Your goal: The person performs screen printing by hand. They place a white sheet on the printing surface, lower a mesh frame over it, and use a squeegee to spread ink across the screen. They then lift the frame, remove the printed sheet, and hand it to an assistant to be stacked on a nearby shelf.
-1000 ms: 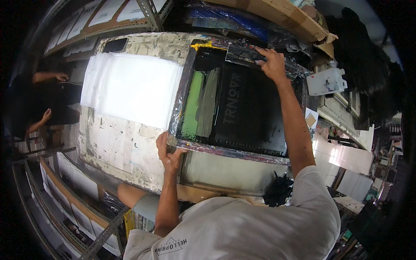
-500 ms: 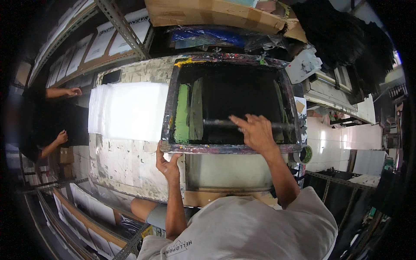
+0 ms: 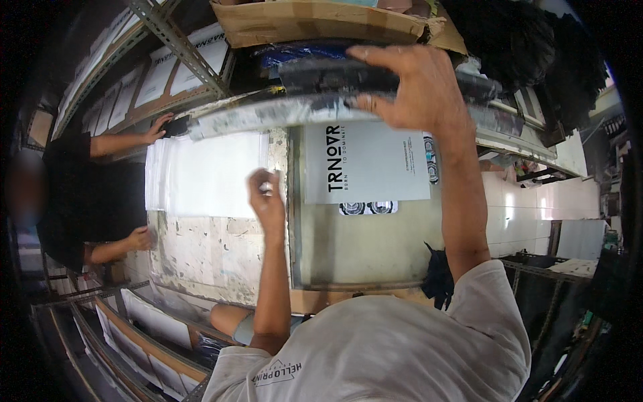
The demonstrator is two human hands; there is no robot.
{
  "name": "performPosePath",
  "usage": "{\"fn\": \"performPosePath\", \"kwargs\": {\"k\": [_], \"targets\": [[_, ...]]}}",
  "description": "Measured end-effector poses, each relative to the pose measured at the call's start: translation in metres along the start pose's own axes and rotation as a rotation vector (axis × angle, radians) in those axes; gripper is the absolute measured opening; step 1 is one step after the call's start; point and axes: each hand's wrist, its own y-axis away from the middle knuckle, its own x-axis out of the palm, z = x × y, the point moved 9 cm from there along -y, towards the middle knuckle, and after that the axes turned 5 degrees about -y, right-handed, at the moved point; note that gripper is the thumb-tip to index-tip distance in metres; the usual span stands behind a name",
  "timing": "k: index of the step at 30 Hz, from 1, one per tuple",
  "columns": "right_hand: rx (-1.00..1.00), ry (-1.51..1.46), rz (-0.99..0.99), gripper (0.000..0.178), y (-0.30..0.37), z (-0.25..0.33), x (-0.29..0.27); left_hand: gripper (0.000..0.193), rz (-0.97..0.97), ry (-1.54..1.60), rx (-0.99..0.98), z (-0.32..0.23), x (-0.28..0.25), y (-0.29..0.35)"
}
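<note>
A screen-printing frame (image 3: 248, 115) is tilted up at the far side of the table, blurred and seen almost edge-on. My right hand (image 3: 429, 90) grips it with the thumb on the near side and the fingers reaching over the top. Beneath it, a pale printed sheet (image 3: 382, 161) with black lettering lies on the glassy print bed (image 3: 368, 254). My left hand (image 3: 266, 201) hovers beside the bed's left edge, blurred, its fingers loosely curled with a gap to the thumb. No object shows in it. A stack of white sheets (image 3: 214, 174) lies just to its left.
A person in black (image 3: 100, 167) stands at the table's left end, one hand near the far corner and one at the edge. Metal racks (image 3: 181, 47) with sheets flank the left. A cardboard box (image 3: 321, 23) sits beyond the frame; a dark cloth (image 3: 439, 268) hangs at the bed's right.
The frame has swung up from the bed, uncovering the printed sheet. My right hand rose with it; my left hand left its corner and moved up. The person at left came closer to the table.
</note>
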Motion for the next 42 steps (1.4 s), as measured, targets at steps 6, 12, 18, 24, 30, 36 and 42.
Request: {"fn": "performPosePath", "kwargs": {"k": [6,12,18,24,30,36,42], "targets": [[0.221,-0.039,0.09,0.053,-0.031,-0.021,-0.004,0.034,0.071,-0.786,0.308,0.059,0.058,0.067],[0.07,-0.104,0.014,0.054,-0.039,-0.007,-0.023,0.023,0.107,-0.481,-0.037,0.065,0.067,0.063],[0.144,-0.087,0.074,0.055,-0.046,-0.018,-0.015,0.019,0.102,0.016,-0.229,0.043,0.06,0.047],[0.159,0.07,0.055,0.053,-0.045,-0.019,-0.014,0.016,-0.104,0.114,-0.269,0.074,-0.033,0.015],[0.098,0.097,-0.003,0.062,-0.035,-0.04,-0.007,0.023,-0.361,-0.216,-0.22,0.139,-0.202,-0.003],[0.135,0.105,-0.003,0.067,-0.028,-0.055,-0.003,0.033,-0.726,-0.825,0.339,0.008,-0.191,0.015],[0.158,0.059,0.02,0.066,-0.032,-0.058,-0.003,0.035,-0.187,-0.903,0.37,0.042,-0.088,-0.002]]}}
